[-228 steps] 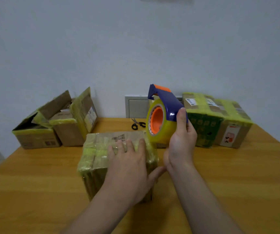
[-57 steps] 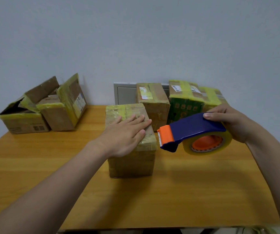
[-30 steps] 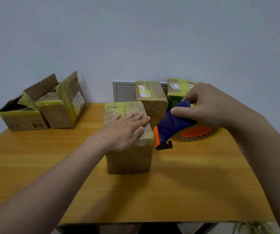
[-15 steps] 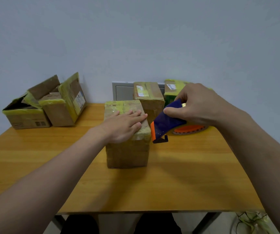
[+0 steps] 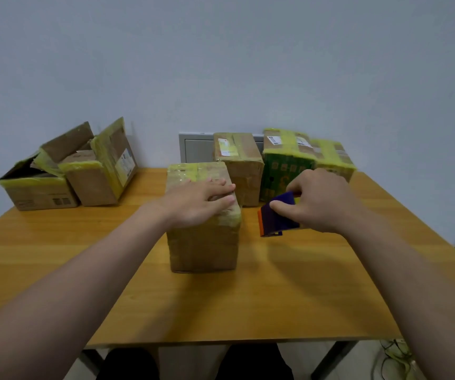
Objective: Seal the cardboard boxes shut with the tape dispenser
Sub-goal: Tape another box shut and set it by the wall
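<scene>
**Dropped lower: tape dispenser [image 5: 275, 218] now clear of the box [image 5: 203, 248], off its right edge**

The right hand [image 5: 322, 204] curls round its blue handle, orange end near the box with a gap between. The left hand [image 5: 199, 204] lies flat on the taped top. Bare table [image 5: 275, 297] runs forward to the near edge; sealed boxes [image 5: 245, 171] crowd close behind. The tape roll is hidden by the hand, and whether the dispenser touches the table is unclear.

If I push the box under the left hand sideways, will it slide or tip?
Probably slides: the box sits flat on the smooth table and looks as wide as tall. Its creased walls may dent if pushed hard. The left hand flat on top should steady it.
</scene>
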A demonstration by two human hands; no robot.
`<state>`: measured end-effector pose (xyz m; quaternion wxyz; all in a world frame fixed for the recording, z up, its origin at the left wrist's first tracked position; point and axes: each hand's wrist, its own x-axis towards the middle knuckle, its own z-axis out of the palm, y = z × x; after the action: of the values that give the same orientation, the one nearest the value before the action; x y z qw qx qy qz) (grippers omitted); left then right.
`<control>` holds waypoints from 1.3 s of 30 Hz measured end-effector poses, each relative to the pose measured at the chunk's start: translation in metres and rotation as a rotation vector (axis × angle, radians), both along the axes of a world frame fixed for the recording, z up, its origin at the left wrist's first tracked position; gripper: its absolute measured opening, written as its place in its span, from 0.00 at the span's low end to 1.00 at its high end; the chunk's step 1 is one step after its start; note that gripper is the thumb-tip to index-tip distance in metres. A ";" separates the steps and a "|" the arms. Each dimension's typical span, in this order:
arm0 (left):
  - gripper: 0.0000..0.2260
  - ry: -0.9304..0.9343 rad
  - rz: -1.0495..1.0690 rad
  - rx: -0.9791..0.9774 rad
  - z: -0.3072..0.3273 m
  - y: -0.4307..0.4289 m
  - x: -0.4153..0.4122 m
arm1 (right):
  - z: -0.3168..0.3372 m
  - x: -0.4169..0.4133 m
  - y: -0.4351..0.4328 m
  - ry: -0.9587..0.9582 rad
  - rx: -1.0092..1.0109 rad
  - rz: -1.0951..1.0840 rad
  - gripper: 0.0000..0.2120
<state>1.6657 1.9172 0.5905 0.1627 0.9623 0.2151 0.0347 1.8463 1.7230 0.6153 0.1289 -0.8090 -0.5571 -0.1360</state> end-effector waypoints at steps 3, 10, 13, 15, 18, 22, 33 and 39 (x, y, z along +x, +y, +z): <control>0.30 -0.066 0.103 -0.003 0.006 -0.007 0.012 | 0.005 -0.002 0.003 0.034 0.059 -0.010 0.22; 0.27 -0.093 0.302 0.216 -0.005 -0.034 0.046 | 0.017 -0.004 0.007 0.128 0.238 -0.070 0.20; 0.31 -0.057 0.301 0.243 -0.005 -0.036 0.050 | 0.020 -0.003 0.005 0.160 0.320 -0.117 0.19; 0.31 -0.050 0.247 0.217 0.001 -0.032 0.046 | 0.022 -0.002 0.005 0.165 0.387 -0.135 0.22; 0.37 0.013 0.090 0.034 0.019 -0.013 0.019 | 0.022 -0.003 0.007 0.215 0.472 -0.116 0.23; 0.44 0.003 -0.006 -0.007 0.025 0.017 -0.026 | 0.022 -0.014 0.023 0.383 0.682 -0.024 0.25; 0.31 -0.466 -0.083 0.121 -0.044 0.035 -0.055 | 0.004 -0.053 0.104 1.020 1.047 0.168 0.17; 0.24 -0.556 -0.231 0.172 -0.054 0.044 -0.052 | -0.011 -0.063 0.134 1.252 1.154 0.189 0.13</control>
<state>1.6132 1.9607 0.5362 0.1362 0.9442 0.0477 0.2960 1.7833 1.8566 0.6039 0.8153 -0.4928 -0.2919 0.0850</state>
